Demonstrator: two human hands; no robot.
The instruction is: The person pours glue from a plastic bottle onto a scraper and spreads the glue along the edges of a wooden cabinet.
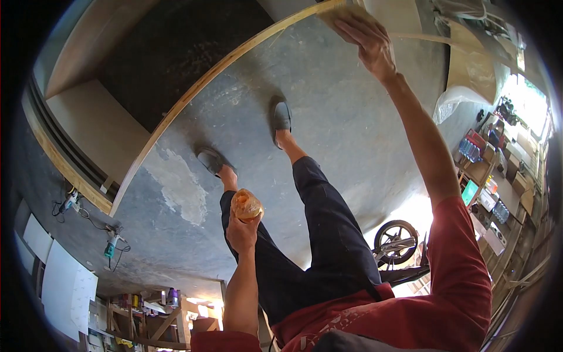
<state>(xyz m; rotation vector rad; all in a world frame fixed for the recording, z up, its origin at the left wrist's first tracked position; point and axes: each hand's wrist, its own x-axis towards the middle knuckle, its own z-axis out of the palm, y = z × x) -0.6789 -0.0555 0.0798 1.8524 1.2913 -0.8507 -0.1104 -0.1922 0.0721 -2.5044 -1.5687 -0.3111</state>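
Observation:
My left hand (241, 233) is wrapped round a small see-through plastic container (247, 205) with orange stuff in it, held up in front of my leg. The container's open top faces away from me. My right arm is stretched far out, and my right hand (375, 51) presses its fingers over a flat tan pad (343, 17), blurred, at the end of a long wooden edge (193, 91). I cannot make out exactly what the pad is. The edge belongs to a large open wooden cabinet (88, 114) with a dark inside.
Grey concrete floor (346, 111) lies under my feet, with a pale patch (179, 188). Corded power tools (110, 246) lie at left. A motorcycle wheel (396, 242) stands behind me at right. Cluttered shelves (492, 193) line the right, and white panels (67, 287) lean at lower left.

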